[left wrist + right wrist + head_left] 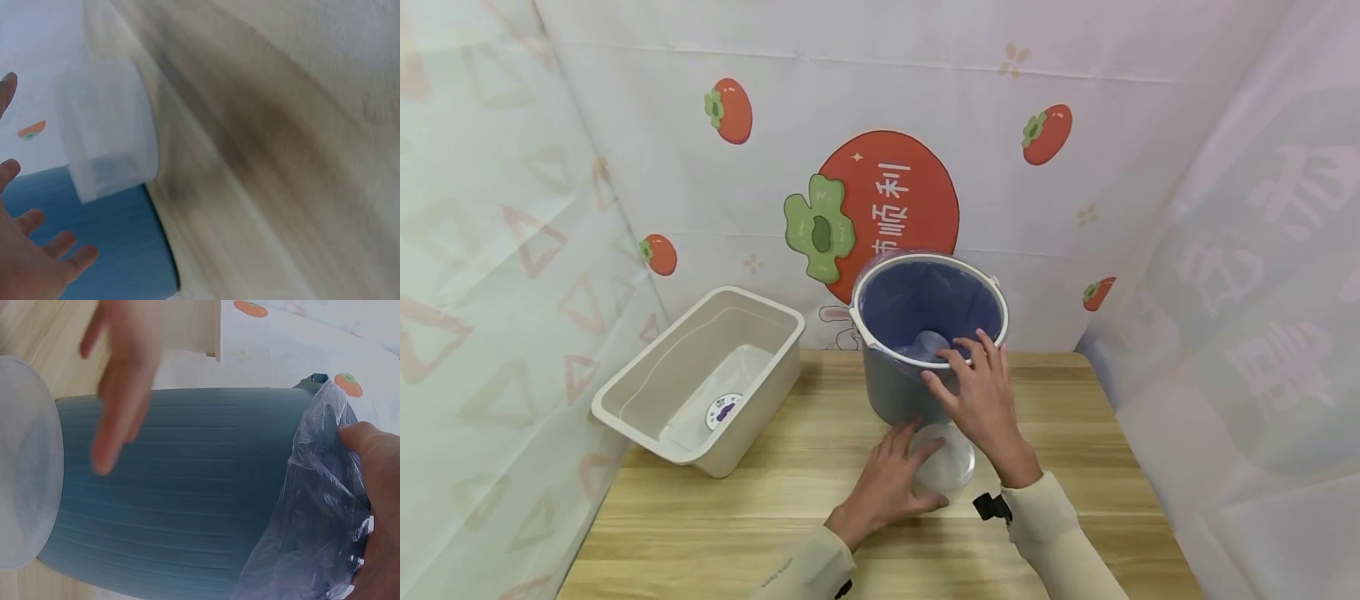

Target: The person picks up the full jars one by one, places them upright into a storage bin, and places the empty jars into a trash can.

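On the wooden table (775,508), the right hand (981,400) pinches the bin (925,333) liner (319,506) at the rim, steadying it; the left hand (887,483), fingers loosely spread, touches a clear plastic container (946,460) at the bin's foot.

Inventory by count:
- Desk (775,517), wooden: one.
- Bucket (895,392), blue-grey, round: one.
- Plastic liner bag (917,300), bluish, inside the bucket with its edge folded over the rim: one.
- Clear round container (946,458), translucent: one.
- Rectangular bin (700,379), beige: one.
- Round sticker (724,411) on the bin's floor: one.
- Hands: two, left hand (887,483) and right hand (981,396).
- Persimmon prints on the backdrop: one large (880,208), five small.
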A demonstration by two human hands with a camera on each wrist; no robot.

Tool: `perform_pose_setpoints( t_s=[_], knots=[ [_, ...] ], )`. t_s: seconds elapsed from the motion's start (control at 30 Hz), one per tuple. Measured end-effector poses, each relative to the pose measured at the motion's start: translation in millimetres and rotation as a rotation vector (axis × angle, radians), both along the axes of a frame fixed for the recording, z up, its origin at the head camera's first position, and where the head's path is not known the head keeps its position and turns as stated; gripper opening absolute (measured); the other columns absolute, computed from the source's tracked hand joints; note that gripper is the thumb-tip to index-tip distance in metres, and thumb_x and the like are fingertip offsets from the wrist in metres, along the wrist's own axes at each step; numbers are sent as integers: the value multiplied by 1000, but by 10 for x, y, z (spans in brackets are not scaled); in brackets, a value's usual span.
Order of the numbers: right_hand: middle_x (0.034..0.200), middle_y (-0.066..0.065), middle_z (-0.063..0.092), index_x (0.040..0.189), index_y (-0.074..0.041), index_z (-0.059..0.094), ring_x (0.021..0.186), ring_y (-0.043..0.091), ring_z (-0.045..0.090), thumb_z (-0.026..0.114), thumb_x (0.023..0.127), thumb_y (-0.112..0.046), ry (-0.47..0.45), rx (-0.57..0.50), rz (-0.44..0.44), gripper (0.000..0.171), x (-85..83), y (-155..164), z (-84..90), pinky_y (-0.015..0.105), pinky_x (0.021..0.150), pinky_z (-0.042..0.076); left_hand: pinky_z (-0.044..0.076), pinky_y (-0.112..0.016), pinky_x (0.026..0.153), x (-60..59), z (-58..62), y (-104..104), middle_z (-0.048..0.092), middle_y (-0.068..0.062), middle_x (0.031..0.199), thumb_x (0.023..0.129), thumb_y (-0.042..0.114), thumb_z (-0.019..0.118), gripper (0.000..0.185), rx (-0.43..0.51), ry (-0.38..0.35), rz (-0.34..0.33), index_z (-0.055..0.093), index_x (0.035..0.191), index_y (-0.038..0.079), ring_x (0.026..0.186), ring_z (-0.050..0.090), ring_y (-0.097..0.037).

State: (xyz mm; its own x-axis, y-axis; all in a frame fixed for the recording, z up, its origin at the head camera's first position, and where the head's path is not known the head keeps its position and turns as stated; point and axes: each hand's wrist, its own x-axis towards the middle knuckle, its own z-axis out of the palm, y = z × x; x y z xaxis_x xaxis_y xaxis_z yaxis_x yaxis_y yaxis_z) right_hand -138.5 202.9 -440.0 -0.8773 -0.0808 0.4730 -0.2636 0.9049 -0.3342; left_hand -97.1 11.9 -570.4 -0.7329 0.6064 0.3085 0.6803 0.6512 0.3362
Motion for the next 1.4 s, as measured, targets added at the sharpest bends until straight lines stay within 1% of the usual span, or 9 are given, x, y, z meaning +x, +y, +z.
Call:
perform_pose_setpoints(
  t_s=[0.1,0.2,0.27,0.47,0.53,0.87,1.2,1.33,1.4],
  knots=[
    [146,22,62,129,-12,75,158,47,37,78,98,-48,1,4,1,48,-3,0,-2,77,129,18,51,-58,117,13,-79,45,40,-19,170,82,69,87,91,-2,-10,-10,55,158,31,153,46,-47],
    [146,22,62,128,-12,75,158,47,37,79,98,-48,4,1,2,48,-5,3,-4,77,129,18,48,-57,122,27,-136,75,37,-20,172,82,67,88,92,-3,-39,-24,55,159,30,155,43,-48],
    [146,22,62,128,-12,76,158,47,37,78,98,-49,6,-1,3,48,-2,5,-3,77,130,17,48,-56,122,41,-160,90,34,-20,174,82,65,89,92,-3,-64,-26,54,159,30,155,42,-49],
    [146,22,62,128,-12,76,158,47,38,78,98,-49,9,2,6,48,0,7,-15,77,130,17,56,-59,111,81,-226,128,31,-19,175,81,59,93,94,4,-119,-9,52,161,30,153,43,-53],
    [146,22,62,128,-12,76,158,47,38,78,98,-49,7,2,7,48,1,6,-19,77,130,17,57,-59,110,87,-251,138,31,-19,175,81,57,93,94,8,-126,-8,52,161,30,153,43,-54],
    [146,22,62,128,-11,76,158,48,37,79,98,-48,7,-20,13,48,12,-5,-7,77,130,15,57,-55,111,100,-372,178,27,-17,177,83,55,93,92,14,-149,-5,51,162,31,154,42,-50],
    [146,22,62,128,-11,76,157,48,38,79,98,-47,14,-20,11,47,13,-11,2,78,129,17,58,-53,110,117,-414,201,20,-18,179,88,46,92,90,58,-190,-8,48,165,30,158,37,-50],
    [146,22,62,128,-12,76,157,48,39,79,98,-47,18,-16,8,46,11,-11,6,78,129,18,59,-52,110,115,-432,212,21,-19,179,91,41,90,85,70,-180,-6,48,164,28,158,37,-50],
    [146,22,62,128,-12,76,157,48,39,79,98,-47,18,-19,8,46,11,-10,6,78,129,18,59,-52,110,109,-443,217,22,-20,179,92,38,89,83,79,-156,-4,49,164,27,157,39,-50]
  ],
)
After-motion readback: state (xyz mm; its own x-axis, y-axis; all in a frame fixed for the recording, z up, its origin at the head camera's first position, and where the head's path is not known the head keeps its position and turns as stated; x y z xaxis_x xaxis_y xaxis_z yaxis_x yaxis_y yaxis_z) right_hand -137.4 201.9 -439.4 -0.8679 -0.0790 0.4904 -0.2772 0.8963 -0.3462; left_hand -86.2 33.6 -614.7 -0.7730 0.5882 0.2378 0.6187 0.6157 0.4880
